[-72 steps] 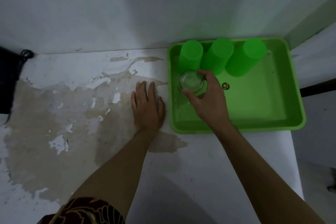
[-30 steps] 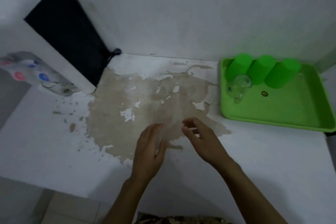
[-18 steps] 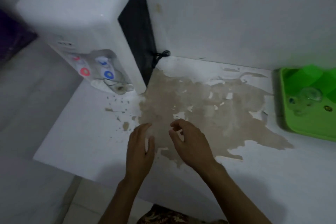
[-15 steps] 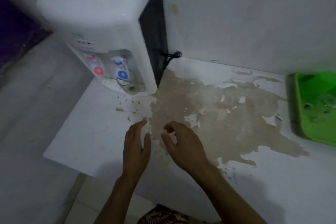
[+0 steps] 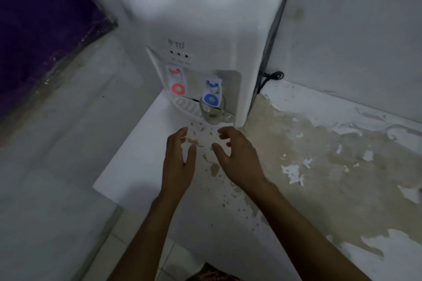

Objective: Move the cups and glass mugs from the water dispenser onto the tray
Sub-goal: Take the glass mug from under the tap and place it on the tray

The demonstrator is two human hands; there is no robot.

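Observation:
A white water dispenser (image 5: pixel 205 20) stands at the table's back left corner, with a red tap and a blue tap. A clear glass mug (image 5: pixel 213 113) sits on its drip tray under the blue tap, handle to the right. My left hand (image 5: pixel 179 162) hovers over the table a short way in front of the mug, fingers apart, holding nothing. My right hand (image 5: pixel 237 157) is beside it, fingers curled and apart, also holding nothing, its fingertips just short of the mug. The green tray is out of view.
The white table (image 5: pixel 296 223) has a large patch of peeled, brownish surface to the right. A black cable (image 5: pixel 271 76) lies behind the dispenser by the wall. The table's left edge drops to a tiled floor; a purple cloth (image 5: pixel 41 18) hangs at far left.
My right hand let go of a glass mug on the green tray. The view swung left to the dispenser, and both hands moved left toward the mug under the blue tap.

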